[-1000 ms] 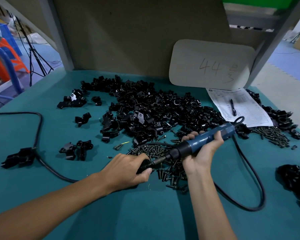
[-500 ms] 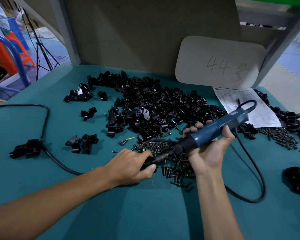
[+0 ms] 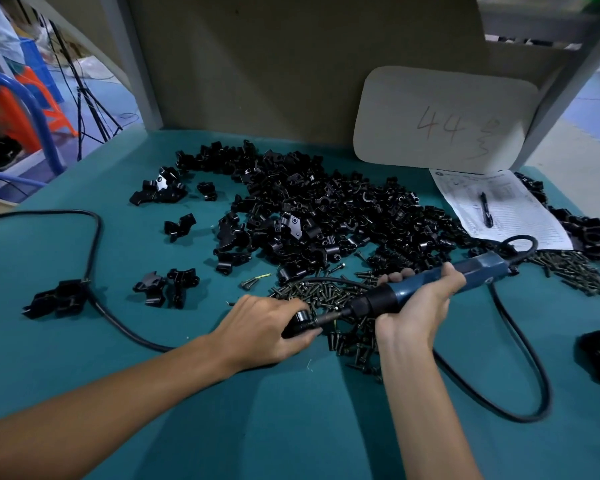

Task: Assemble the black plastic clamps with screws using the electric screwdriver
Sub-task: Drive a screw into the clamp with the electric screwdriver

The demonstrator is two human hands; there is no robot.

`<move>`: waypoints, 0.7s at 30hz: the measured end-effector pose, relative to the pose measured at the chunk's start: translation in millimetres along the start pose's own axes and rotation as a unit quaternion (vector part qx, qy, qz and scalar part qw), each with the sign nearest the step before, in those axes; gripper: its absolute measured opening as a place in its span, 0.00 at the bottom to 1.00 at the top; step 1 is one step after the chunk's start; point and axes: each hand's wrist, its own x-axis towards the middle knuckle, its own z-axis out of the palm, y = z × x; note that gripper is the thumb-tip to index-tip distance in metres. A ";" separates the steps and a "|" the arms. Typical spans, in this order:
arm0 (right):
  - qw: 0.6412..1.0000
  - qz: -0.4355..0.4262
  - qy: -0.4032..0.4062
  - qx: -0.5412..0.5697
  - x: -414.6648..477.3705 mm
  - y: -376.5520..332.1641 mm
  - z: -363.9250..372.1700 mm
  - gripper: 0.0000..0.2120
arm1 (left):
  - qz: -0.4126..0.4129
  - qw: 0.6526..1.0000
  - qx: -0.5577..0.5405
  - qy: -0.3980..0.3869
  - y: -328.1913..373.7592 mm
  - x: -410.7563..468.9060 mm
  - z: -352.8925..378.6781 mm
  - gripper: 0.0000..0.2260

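**Screwdriver bit meets a clamp held on the bench**

On the left of the teal bench [image 3: 291, 427], a black cable [image 3: 96, 244] loops toward the near side. A cluster of black parts [image 3: 54, 299] lies against it. To the right sit a few small groups of clamps [image 3: 167, 285]. They are apart from the main heap of clamps [image 3: 326, 216], which spreads across the far middle of the bench.

The left hand [image 3: 267, 327] rests on the bench on the near side of that heap. Its fingers and thumb are curled round a single black clamp [image 3: 300, 322]. A scatter of screws [image 3: 326, 292] lies just behind this hand and to its right.

The electric screwdriver [image 3: 430, 282] slants down from far right to near left, and its bit touches the clamp in the left hand. The right hand [image 3: 416, 303] is wrapped round the blue body of the tool, fingers closed over the top. The tool's cord [image 3: 548, 396] loops across the bench on the right.

At the far right, a pale card [image 3: 444, 119] marked "44" leans on the back wall. A printed sheet [image 3: 506, 209] lies below the card with a pen [image 3: 486, 209] on it. A second patch of screws [image 3: 575, 271] lies just near of the sheet.
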 end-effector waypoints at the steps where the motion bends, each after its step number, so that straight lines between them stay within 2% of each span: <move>1: 1.000 -0.004 0.004 -0.007 -0.5 0.5 0.3 0.20 | -0.001 1.000 -0.001 0.000 0.2 0.2 -0.2 0.18; 17: 1.000 0.005 0.011 -0.021 -5.2 1.7 3.2 0.15 | 0.009 0.999 -0.017 0.026 4.0 1.9 -4.5 0.19; 21: 1.000 0.000 0.009 -0.027 -4.5 2.4 2.3 0.18 | 0.004 0.999 -0.018 0.028 3.6 2.2 -3.8 0.19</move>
